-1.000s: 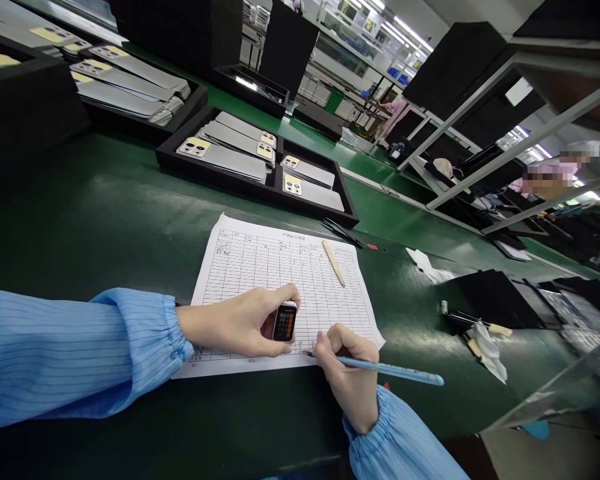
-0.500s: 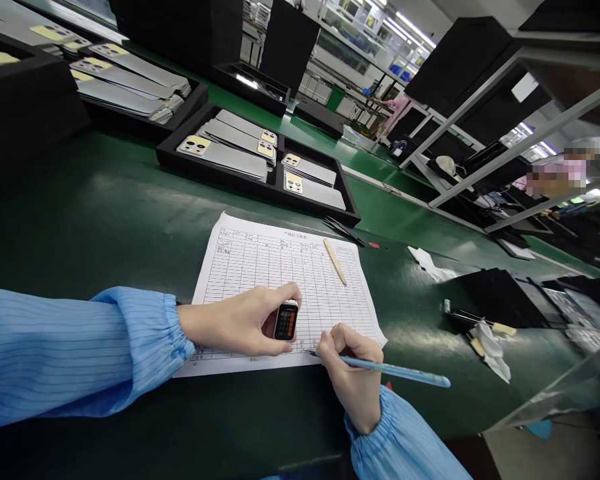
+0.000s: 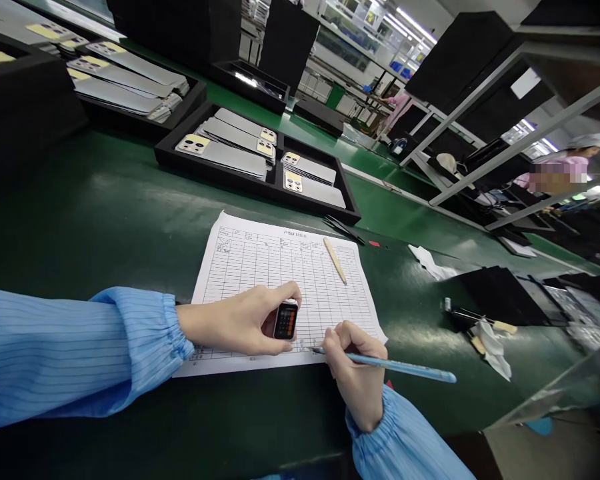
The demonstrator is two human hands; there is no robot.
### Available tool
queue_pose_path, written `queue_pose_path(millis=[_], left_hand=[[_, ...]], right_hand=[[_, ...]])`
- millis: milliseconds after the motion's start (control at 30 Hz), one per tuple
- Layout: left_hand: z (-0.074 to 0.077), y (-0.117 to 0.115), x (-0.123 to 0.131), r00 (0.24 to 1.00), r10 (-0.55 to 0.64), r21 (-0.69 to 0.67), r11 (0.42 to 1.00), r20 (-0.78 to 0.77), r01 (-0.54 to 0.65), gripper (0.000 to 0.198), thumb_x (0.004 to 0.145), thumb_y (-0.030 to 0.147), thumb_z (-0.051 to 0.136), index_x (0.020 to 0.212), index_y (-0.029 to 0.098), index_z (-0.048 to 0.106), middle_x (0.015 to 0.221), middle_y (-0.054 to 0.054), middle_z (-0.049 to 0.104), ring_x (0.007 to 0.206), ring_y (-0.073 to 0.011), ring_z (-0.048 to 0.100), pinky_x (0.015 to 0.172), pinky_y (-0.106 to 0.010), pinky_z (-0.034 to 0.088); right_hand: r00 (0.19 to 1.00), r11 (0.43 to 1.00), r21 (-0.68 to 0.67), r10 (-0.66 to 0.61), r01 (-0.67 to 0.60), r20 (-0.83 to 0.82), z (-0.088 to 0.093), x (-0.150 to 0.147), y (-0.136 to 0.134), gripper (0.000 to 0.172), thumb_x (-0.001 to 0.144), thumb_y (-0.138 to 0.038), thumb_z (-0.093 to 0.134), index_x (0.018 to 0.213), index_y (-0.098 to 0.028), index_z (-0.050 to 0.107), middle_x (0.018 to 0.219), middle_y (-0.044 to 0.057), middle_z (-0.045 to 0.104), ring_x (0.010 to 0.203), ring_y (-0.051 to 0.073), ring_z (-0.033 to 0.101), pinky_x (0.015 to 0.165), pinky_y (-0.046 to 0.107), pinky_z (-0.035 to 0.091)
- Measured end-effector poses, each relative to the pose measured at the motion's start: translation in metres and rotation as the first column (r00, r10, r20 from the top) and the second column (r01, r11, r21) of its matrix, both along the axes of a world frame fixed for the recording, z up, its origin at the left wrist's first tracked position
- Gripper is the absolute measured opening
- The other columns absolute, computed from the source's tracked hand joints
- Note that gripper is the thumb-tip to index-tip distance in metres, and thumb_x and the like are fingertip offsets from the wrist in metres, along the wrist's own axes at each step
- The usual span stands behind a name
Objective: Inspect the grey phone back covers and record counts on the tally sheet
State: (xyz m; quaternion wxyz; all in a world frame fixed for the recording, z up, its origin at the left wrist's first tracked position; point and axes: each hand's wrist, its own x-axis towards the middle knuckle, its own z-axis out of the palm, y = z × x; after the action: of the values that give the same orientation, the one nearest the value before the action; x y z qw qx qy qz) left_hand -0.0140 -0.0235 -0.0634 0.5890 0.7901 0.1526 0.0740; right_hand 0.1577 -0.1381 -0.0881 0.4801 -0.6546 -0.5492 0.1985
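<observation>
Head view, on my remote feed: I see the left hand (image 3: 235, 323) over the lower part of a printed form (image 3: 257, 273), thumb and forefinger closed about a small watch-like device (image 3: 285, 321), whose dark screen shows a keypad with an orange column. My right hand (image 3: 355, 367) pinches a light-blue pen (image 3: 405, 368), its tip at the sheet's bottom rows, just right of the device; whether the tip touches paper I cannot tell. Near the form's upper right a pale pointed stick (image 3: 335, 261) lies across the grid, and black tweezers (image 3: 344, 231) rest just past that corner on the green table (image 3: 130, 233). Beyond the form sits a black tray (image 3: 250, 185) holding pale phone-back panels (image 3: 235, 159) in two compartments. Well off to the right I make out crumpled white paper (image 3: 433, 263) and, farther back, a person in pink (image 3: 560, 167).
</observation>
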Motion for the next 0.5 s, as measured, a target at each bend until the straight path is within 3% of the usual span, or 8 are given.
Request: queue_pose_path(millis=[200,500], left_hand=[[0.0008,0.0,0.0008,1.0,-0.003,0.001,1.0,-0.011,0.003,0.027,0.077,0.025,0.059,0.095,0.02,0.038,0.081,0.0,0.059,0.062,-0.0121,0.053,0.05,-0.022,0.039],[0.0013,0.0001,0.0006,1.0,-0.006,-0.026,1.0,-0.007,0.006,0.027,0.077,0.026,0.059,0.095,0.02,0.039,0.081,-0.001,0.059,0.063,-0.0128,0.053,0.052,-0.023,0.04]], right_hand=[[0.992,0.999,-0.003,-0.052,0.052,-0.118,0.001,0.0062,-0.001,0.04,0.078,-0.021,0.053,0.05,-0.021,0.026,0.042,-0.008,0.027,0.035,0.006,0.029,0.035,0.021,0.023],[0.991,0.999,-0.023,-0.032,0.03,-0.129,0.0019,0.01,-0.0019,0.04,0.081,-0.023,0.055,0.05,-0.02,0.028,0.042,-0.007,0.031,0.033,0.006,0.032,0.034,0.02,0.025]])
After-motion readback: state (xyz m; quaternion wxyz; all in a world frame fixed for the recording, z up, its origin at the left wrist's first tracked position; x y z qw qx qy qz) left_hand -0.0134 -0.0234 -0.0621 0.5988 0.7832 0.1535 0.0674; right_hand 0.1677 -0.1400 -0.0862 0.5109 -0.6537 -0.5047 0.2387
